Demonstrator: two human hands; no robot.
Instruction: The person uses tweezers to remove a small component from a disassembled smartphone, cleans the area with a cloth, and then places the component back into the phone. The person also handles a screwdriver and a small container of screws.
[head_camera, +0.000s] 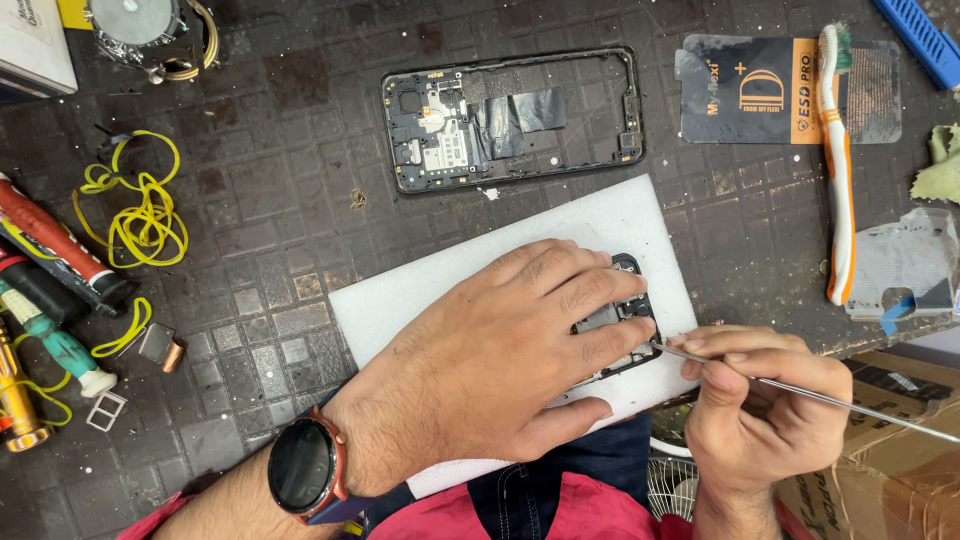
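Two hands work: the left hand (510, 350) presses flat on the small phone part (622, 325), while the right hand (765, 415) at four o'clock pinches a thin metal tool (800, 392) whose tip touches it.

Dark opened phone (625, 318) flat on white pad (600, 225).

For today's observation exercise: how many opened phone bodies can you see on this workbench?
2. One phone frame lies alone at the top centre of the bench. The other phone sits on the white pad, mostly covered by the left hand, with the right hand holding tweezers to it.
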